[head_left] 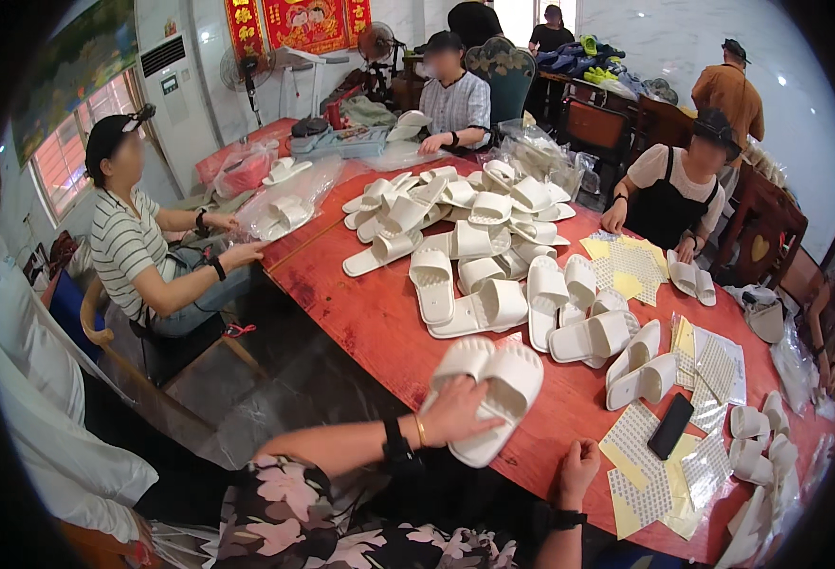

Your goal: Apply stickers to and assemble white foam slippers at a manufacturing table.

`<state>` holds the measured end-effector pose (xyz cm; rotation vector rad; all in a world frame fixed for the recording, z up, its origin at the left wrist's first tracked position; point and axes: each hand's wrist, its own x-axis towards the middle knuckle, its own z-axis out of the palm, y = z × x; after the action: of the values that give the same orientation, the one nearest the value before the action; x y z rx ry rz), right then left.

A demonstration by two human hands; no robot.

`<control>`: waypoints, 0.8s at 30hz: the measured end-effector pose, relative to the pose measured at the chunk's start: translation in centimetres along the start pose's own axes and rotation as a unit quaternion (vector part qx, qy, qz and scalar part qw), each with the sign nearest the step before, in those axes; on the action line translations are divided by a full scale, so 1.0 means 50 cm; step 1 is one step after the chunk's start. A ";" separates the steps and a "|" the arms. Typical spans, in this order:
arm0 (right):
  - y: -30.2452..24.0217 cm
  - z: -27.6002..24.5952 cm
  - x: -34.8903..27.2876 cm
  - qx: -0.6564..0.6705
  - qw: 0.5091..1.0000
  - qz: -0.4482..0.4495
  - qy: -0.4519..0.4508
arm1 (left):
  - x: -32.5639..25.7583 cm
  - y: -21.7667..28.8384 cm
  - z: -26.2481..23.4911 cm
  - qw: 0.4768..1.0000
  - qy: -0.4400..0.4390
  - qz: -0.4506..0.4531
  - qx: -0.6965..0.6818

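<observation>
Left hand (pixel 455 410) has its fingers wrapped on a white slipper pair (pixel 493 384) at the red desk (pixel 379 322) edge; right hand (pixel 578 467) rests curled, empty. Best keep both soles stacked flush.

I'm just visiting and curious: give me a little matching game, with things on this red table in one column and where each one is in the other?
Things:
1. pair of white slippers
2. black phone
3. right hand
4. slipper pile

Places:
A. lying on the sticker sheets
B. middle of the table
C. under the left hand
D. resting on the table's near edge, holding nothing

Pairs: 1-C, 2-A, 3-D, 4-B
</observation>
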<state>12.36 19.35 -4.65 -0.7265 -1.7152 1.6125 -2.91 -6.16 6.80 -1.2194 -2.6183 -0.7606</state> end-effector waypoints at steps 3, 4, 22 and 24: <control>0.034 -0.006 0.008 -0.017 0.999 -0.027 -0.010 | 0.149 -0.088 -0.129 0.992 0.017 0.057 0.108; 0.035 -0.007 0.009 -0.017 0.999 -0.031 -0.006 | 0.221 -0.125 -0.178 0.986 0.022 0.088 0.140; -0.063 0.010 -0.026 -0.074 0.996 -0.051 -0.008 | 0.101 0.220 -0.467 0.542 0.677 0.497 -0.034; -0.049 0.008 -0.022 -0.086 0.994 -0.063 0.009 | 0.080 0.146 -0.375 0.629 0.637 0.443 0.038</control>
<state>12.85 18.06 -2.30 -0.6963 -1.8648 1.3812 -1.41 -9.04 27.04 -1.0529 -0.7249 -0.7735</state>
